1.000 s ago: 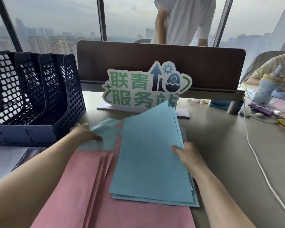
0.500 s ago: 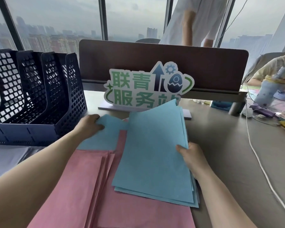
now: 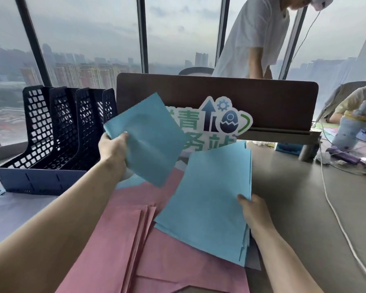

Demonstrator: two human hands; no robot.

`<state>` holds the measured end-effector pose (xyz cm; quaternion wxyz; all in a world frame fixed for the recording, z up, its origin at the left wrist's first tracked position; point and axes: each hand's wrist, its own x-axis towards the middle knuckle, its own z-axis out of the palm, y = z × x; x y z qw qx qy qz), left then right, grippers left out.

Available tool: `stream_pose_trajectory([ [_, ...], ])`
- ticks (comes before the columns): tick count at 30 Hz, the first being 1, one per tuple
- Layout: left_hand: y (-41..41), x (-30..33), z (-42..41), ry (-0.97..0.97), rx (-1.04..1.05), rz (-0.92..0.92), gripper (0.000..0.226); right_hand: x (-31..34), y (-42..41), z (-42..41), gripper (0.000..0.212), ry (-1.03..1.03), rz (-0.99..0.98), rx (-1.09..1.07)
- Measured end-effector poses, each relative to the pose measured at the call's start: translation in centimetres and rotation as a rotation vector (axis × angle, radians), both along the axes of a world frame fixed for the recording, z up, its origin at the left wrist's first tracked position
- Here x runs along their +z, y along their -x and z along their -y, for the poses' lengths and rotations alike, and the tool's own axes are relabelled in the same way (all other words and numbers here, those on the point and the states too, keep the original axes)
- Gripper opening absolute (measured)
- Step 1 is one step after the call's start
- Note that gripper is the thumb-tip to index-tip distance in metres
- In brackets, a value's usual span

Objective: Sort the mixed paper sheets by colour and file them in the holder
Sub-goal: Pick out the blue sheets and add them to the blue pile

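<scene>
My left hand grips a single blue sheet by its left edge and holds it tilted in the air above the desk. My right hand holds a stack of several blue sheets at its right edge, lifted at a slant over the pink sheets that lie spread on the desk. The dark blue mesh file holder with its upright slots stands at the left, its slots showing no paper.
A green and white sign stands behind the papers, before a brown divider panel. A white cable runs along the desk at right. Pale purple sheets lie at the left front. A person in white stands behind the divider.
My left hand has lifted a blue sheet off the desk and raised it up and to the right. The right hand still holds the blue stack, now tilted a bit higher.
</scene>
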<state>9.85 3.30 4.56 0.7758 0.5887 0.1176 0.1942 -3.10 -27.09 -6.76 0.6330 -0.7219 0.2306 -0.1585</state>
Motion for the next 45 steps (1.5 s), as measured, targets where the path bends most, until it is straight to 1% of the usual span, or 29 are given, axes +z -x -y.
stream_pose_trajectory([
  [2, 0.6, -1.7, 0.9, 0.12, -0.022, -0.087, 0.027, 0.3, 0.2, -0.3, 0.012, -0.047, 0.005, 0.009],
  [4, 1.8, -3.8, 2.3, 0.161, -0.042, -0.155, 0.036, 0.3, 0.2, -0.7, 0.013, -0.102, 0.007, 0.007],
  [7, 4.3, -7.4, 5.0, 0.111, -0.053, -0.209, 0.053, 0.5, 0.4, -1.2, 0.016, -0.175, 0.031, -0.008],
  [9, 5.9, -8.9, 6.6, 0.01, -0.079, -0.241, 0.057, 0.6, 0.5, -1.5, 0.018, -0.205, 0.06, -0.006],
  [12, 7.0, -10.0, 8.5, -0.064, -0.136, -0.298, 0.056, 0.6, 0.6, -1.8, 0.019, -0.22, 0.095, -0.004],
  [15, 7.5, -10.6, 9.4, -0.077, -0.278, -0.356, 0.056, 0.6, 0.6, -2.2, 0.007, -0.187, 0.11, 0.072],
  [17, 7.3, -10.6, 9.3, -0.126, -0.34, -0.399, 0.043, 0.4, 0.5, -2.2, 0.015, -0.133, 0.081, 0.114],
  [19, 7.3, -9.8, 8.7, -0.171, -0.337, -0.41, 0.026, 0.2, 0.3, -1.9, 0.021, -0.085, 0.048, 0.098],
  [20, 7.1, -9.5, 8.1, -0.222, -0.348, -0.416, 0.023, 0.1, 0.2, -1.7, 0.021, -0.075, 0.033, 0.082],
  [21, 6.7, -9.2, 7.3, -0.317, -0.371, -0.414, 0.022, 0.2, 0.2, -1.5, 0.02, -0.076, 0.023, 0.065],
  [23, 5.8, -8.9, 5.4, -0.569, -0.4, -0.387, 0.021, 0.4, 0.1, -0.9, 0.02, -0.066, -0.002, 0.042],
  [24, 5.1, -8.8, 4.4, -0.693, -0.389, -0.364, 0.024, 0.5, 0.1, -0.7, 0.02, -0.049, -0.017, 0.04],
  [26, 3.6, -8.5, 2.5, -0.909, -0.304, -0.331, 0.025, 0.7, 0.2, -0.5, 0.024, -0.006, -0.03, 0.04],
  [28, 1.8, -8.4, 0.9, -1.108, -0.188, -0.338, 0.02, 0.7, 0.1, -0.6, 0.026, 0.026, -0.045, 0.046],
  [29, 0.8, -8.5, 0.3, -1.19, -0.16, -0.354, 0.019, 0.6, 0.0, -0.7, 0.026, 0.03, -0.056, 0.05],
  [31, -1.3, -9.2, -0.8, -1.292, -0.149, -0.413, 0.028, 0.4, -0.2, -0.8, 0.026, 0.039, -0.077, 0.064],
  [33, -3.1, -10.0, -1.2, -1.335, -0.17, -0.469, 0.041, 0.2, -0.4, -0.8, 0.026, 0.045, -0.084, 0.08],
  [36, -5.2, -10.3, -1.1, -1.329, -0.207, -0.517, 0.055, 0.3, -0.5, -0.9, 0.028, 0.043, -0.097, 0.092],
  [40, -6.4, -9.2, 0.0, -1.279, -0.304, -0.608, 0.053, 0.5, -0.6, -0.9, 0.027, 0.058, -0.114, 0.095],
  [43, -7.1, -9.0, 0.1, -1.27, -0.333, -0.678, 0.069, 0.7, -0.5, -1.0, 0.029, 0.063, -0.116, 0.098],
  [44, -7.1, -9.0, 0.0, -1.289, -0.335, -0.685, 0.072, 0.8, -0.4, -1.0, 0.029, 0.068, -0.118, 0.097],
  [45, -7.0, -9.0, 0.1, -1.31, -0.329, -0.677, 0.069, 0.8, -0.4, -1.0, 0.029, 0.072, -0.118, 0.095],
])
